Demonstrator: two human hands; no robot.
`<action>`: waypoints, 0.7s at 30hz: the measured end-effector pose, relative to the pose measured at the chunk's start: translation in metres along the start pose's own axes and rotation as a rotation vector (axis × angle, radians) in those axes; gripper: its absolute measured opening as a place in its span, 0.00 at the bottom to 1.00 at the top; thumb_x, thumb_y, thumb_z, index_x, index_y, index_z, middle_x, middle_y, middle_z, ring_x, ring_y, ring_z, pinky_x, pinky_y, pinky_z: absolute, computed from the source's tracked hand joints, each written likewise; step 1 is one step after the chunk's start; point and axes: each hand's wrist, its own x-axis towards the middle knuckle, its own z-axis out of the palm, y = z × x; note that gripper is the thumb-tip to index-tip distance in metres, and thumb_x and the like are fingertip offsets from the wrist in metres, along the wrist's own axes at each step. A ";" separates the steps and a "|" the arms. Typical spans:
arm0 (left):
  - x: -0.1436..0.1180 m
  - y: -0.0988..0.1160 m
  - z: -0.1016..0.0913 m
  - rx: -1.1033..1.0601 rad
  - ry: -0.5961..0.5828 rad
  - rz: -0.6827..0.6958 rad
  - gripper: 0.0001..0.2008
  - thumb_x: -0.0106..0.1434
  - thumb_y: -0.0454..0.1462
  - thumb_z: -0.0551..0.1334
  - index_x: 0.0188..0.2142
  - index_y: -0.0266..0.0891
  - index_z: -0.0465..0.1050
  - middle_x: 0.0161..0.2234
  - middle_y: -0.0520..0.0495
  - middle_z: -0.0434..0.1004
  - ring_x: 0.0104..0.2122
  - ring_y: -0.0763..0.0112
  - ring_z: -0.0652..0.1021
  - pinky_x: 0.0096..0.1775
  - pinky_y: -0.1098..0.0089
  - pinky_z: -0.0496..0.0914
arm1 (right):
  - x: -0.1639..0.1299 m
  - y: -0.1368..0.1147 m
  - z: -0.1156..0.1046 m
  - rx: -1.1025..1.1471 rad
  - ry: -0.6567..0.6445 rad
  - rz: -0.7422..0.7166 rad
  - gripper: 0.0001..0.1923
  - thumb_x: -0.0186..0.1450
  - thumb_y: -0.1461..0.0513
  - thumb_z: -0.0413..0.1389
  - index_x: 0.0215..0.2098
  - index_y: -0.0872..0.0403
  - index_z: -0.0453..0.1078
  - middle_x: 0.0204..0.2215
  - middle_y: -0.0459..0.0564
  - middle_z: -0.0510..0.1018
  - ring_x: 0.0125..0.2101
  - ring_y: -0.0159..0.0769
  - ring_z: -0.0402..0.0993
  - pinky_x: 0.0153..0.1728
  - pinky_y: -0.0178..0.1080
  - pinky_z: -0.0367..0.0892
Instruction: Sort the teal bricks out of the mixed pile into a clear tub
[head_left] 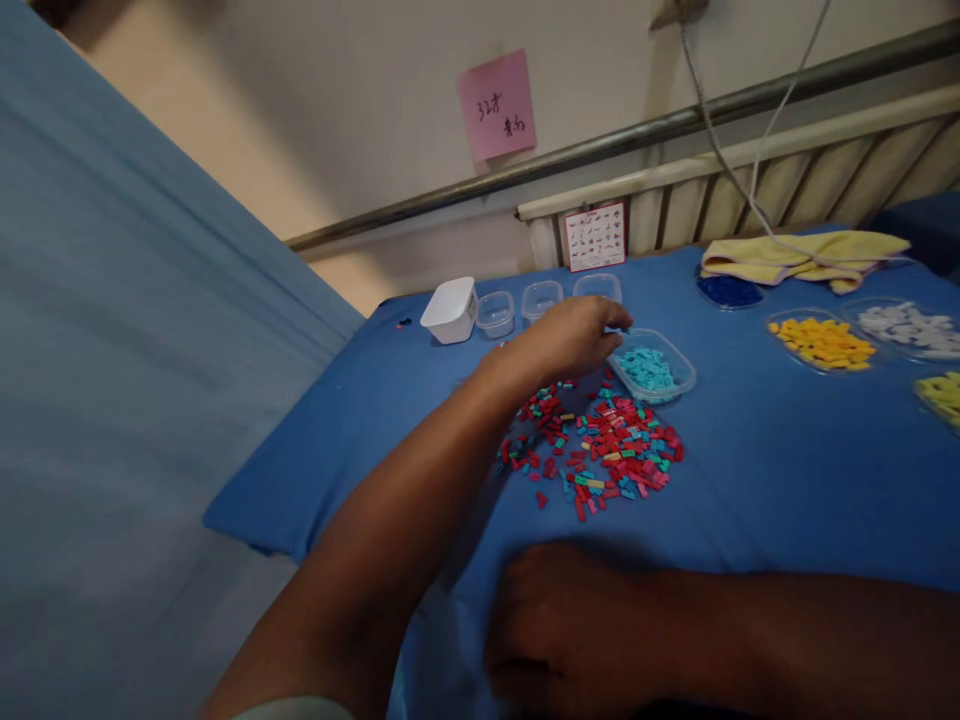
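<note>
Nearest, the right hand [570,620] rests loosely curled on the blue cloth [787,470]; whether it holds anything cannot be told. Beyond lies the red-and-teal brick pile [600,450]. The left hand [574,335], fingertips pinched, reaches the rim of the teal-brick tray [652,368]. Farther: empty clear cups [540,298], a white tub [451,310]; at right, a yellow-brick tray [821,342].

1. Left hand [574,338] reaches far forward on an outstretched bare arm, palm down, fingers curled together at the tips.
2. Right hand [559,625] rests close in, blurred, loosely curled, forearm lying crosswise.
</note>
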 end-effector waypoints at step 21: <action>-0.141 -0.056 0.039 -0.427 -0.008 -0.265 0.10 0.69 0.36 0.66 0.46 0.37 0.85 0.43 0.46 0.85 0.41 0.66 0.81 0.47 0.67 0.73 | -0.005 -0.008 0.002 -0.044 -0.026 0.064 0.15 0.79 0.55 0.56 0.39 0.52 0.81 0.33 0.47 0.86 0.35 0.38 0.78 0.42 0.43 0.66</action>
